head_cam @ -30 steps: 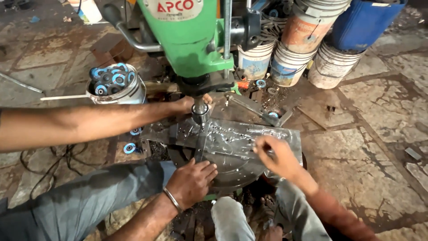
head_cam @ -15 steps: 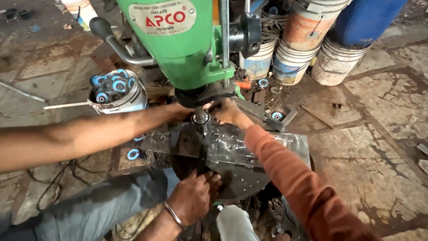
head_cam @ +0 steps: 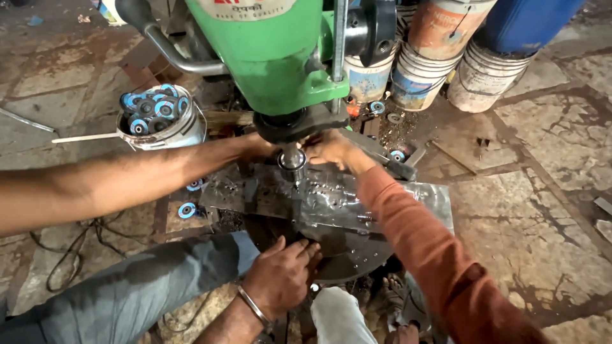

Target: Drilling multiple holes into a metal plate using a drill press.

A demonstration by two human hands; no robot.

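Drill chuck (head_cam: 292,162): under the green drill press (head_cam: 268,57), just above the metal sheet (head_cam: 357,197).
Metal sheet: flat across the round drill plate (head_cam: 344,255), overhanging its right edge.
Right hand (head_cam: 328,150): fingers curled against the chuck; whether they grip it is unclear.
Left hand: out of sight.
Co-worker's hands: one (head_cam: 255,148) at the chuck's other side, the braceleted hand (head_cam: 280,277) spread on the plate's near edge.
Progress: sheet seems already holed in rows; more bare metal left.
Hidden: drill bit tip.

The drill press (head_cam: 268,57) wears glossy green paint; its chuck (head_cam: 292,159) is bright metal. The steel sheet (head_cam: 331,197) shines, oily. The stone floor (head_cam: 542,210) looks rough, matt.
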